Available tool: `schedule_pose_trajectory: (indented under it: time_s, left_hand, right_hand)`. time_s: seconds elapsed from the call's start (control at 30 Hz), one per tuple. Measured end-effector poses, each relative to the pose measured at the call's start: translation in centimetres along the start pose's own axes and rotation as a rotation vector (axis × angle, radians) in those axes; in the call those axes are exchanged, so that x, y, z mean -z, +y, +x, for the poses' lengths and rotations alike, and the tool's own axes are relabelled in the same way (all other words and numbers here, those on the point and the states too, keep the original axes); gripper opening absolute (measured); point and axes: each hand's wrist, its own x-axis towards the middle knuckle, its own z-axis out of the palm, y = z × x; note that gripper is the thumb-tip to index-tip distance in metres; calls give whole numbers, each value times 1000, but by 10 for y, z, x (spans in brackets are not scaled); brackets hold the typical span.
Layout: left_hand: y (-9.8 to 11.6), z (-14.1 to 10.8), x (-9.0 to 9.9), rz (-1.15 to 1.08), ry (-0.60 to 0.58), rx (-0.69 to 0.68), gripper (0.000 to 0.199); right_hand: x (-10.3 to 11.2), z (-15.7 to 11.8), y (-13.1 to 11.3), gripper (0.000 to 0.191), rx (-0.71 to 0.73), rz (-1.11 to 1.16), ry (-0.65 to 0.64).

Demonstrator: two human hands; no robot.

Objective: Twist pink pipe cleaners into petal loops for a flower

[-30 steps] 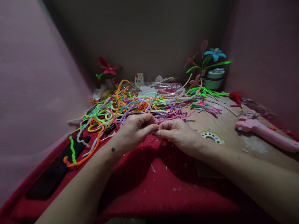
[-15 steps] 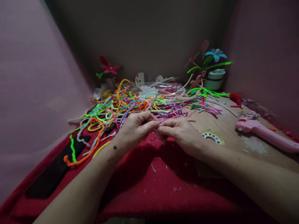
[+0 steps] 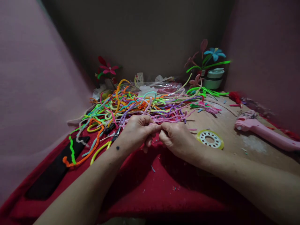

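My left hand (image 3: pixel 139 131) is closed, thumb and forefinger pinching a short piece of pink pipe cleaner (image 3: pixel 152 124) that is mostly hidden by the fingers. Fingertip to fingertip with it, my right hand (image 3: pixel 175 136) is closed too, its thumb and curled forefinger pinched where the piece runs between the hands. Both hands hover above the red cloth (image 3: pixel 159 197). Just behind them spreads a tangled heap of colourful pipe cleaners (image 3: pixel 131 103). Scissors with yellow handles (image 3: pixel 95 156) lie partly covered beside my left wrist.
A yellow-and-white tape roll (image 3: pixel 210 139) lies on a brown board (image 3: pixel 229 131) near my right forearm. Farther right is a pink glue gun (image 3: pixel 262 129). A black flat object (image 3: pixel 53 175) rests at left. Pipe-cleaner flowers (image 3: pixel 215 54) and a pale green pot (image 3: pixel 213 82) stand behind.
My right hand has turned and its fingers have curled in more, still meeting the left fingertips. The left fingers have lowered slightly, and the view has shifted a little.
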Motion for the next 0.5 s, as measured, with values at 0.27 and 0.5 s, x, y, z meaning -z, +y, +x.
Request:
schedule_pose_trajectory:
  time_s: [0.27,0.5]
  left_hand:
    - [-4,3,6,-110,-56,-52,18]
    - [-7,7,13,-149,3,-102,20]
  right_hand:
    - [1,0,-2,15,28,2,18]
    - [11,10,-7,18,-306,855,-274]
